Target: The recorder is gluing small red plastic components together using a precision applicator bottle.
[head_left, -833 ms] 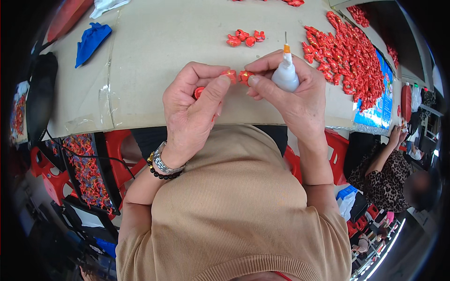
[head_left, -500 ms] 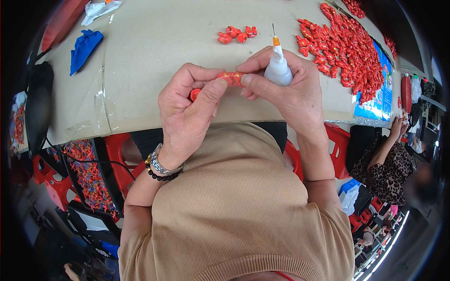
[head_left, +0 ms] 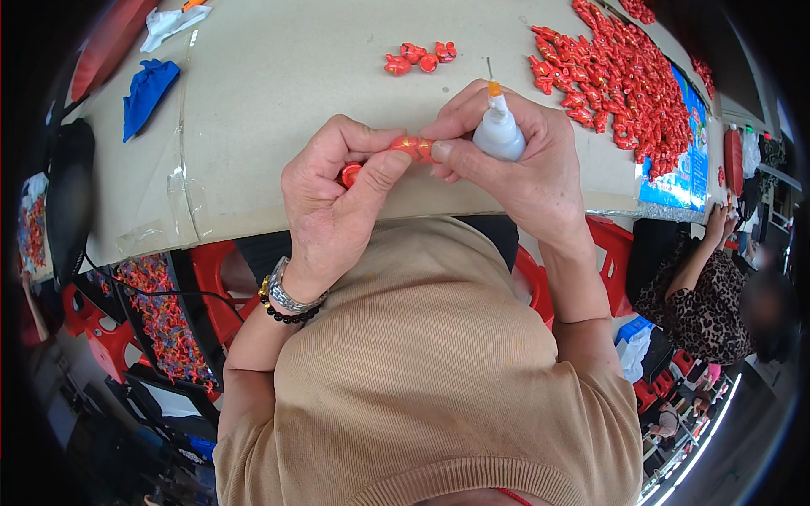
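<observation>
Between both hands, above the table's near side, is a small red figurine (head_left: 413, 148) with gold markings, pinched from each end by thumb and fingertips. My left hand (head_left: 342, 181) also keeps a second red piece (head_left: 350, 174) tucked in its curled fingers. In my right hand (head_left: 525, 152), a white squeeze bottle (head_left: 499, 135) with an orange-based needle tip rests between thumb and forefinger, needle pointing up and away. Beyond the hands, several red figurine pieces (head_left: 413, 53) lie in a small group. Whether the held figurine is one piece or two pressed together, I cannot tell.
A large heap of red figurines (head_left: 624, 101) covers the right of the table (head_left: 278, 67), partly on a blue printed sheet (head_left: 692, 152). A blue cloth (head_left: 150, 94) and white tissue (head_left: 173, 25) lie at left. Below stands a tray of coloured pieces (head_left: 164, 312). A person in leopard print (head_left: 700, 312) sits at right.
My hands keep the same pinch on the figurine, with only a slight shift of the fingers. The whole view has tilted a little.
</observation>
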`<state>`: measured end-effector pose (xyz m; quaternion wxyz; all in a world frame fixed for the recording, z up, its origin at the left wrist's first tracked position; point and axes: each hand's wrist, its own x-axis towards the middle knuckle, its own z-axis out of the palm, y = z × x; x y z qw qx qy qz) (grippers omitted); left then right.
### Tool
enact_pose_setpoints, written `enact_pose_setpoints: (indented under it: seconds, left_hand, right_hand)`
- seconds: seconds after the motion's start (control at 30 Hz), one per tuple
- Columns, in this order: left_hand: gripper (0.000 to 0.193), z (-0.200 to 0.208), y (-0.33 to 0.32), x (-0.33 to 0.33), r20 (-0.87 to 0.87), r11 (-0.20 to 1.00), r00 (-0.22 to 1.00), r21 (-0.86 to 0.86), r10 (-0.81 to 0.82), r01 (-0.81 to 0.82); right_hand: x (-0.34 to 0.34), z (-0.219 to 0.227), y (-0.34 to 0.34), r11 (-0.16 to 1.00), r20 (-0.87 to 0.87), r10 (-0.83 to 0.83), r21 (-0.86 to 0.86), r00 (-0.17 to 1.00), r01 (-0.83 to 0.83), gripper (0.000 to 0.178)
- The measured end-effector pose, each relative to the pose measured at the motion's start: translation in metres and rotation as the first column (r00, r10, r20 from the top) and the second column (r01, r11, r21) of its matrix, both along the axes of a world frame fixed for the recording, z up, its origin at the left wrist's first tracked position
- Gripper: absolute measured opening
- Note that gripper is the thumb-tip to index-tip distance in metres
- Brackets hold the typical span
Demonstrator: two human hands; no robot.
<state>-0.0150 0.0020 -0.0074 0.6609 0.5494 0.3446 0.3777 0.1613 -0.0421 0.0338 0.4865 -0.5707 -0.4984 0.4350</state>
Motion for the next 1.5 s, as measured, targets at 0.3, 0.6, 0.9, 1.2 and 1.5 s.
enact_pose_setpoints:
  seconds: [0.3,0.6,0.9,1.2,1.5]
  left_hand:
    - [0.013,-0.002,-0.003,0.006,-0.092,0.973,0.991,0.221,0.093,-0.071]
    - [0.015,0.008,0.005,0.01,0.114,0.981,0.993,-0.193,0.039,-0.016]
    - [0.014,0.008,0.002,0.013,0.225,0.946,0.973,-0.321,0.045,0.031]
    - [0.013,0.01,0.004,0.014,0.195,0.936,0.981,-0.346,0.004,0.065]
    - [0.012,0.012,0.003,0.016,0.143,0.948,0.99,-0.316,0.005,0.04]
  right_hand:
    - [-0.002,0.001,0.004,0.992,-0.217,-0.064,-0.122,0.974,0.038,0.01]
    - [-0.001,-0.008,0.001,0.992,-0.027,-0.114,0.044,0.993,0.115,0.016]
    - [0.0,-0.029,-0.002,0.976,0.029,-0.02,0.216,0.999,0.013,0.014]
    - [-0.004,-0.038,-0.003,0.965,-0.167,-0.049,0.246,0.985,0.089,0.015]
    - [0.002,-0.044,-0.003,0.935,-0.088,0.018,0.355,0.996,0.015,0.013]
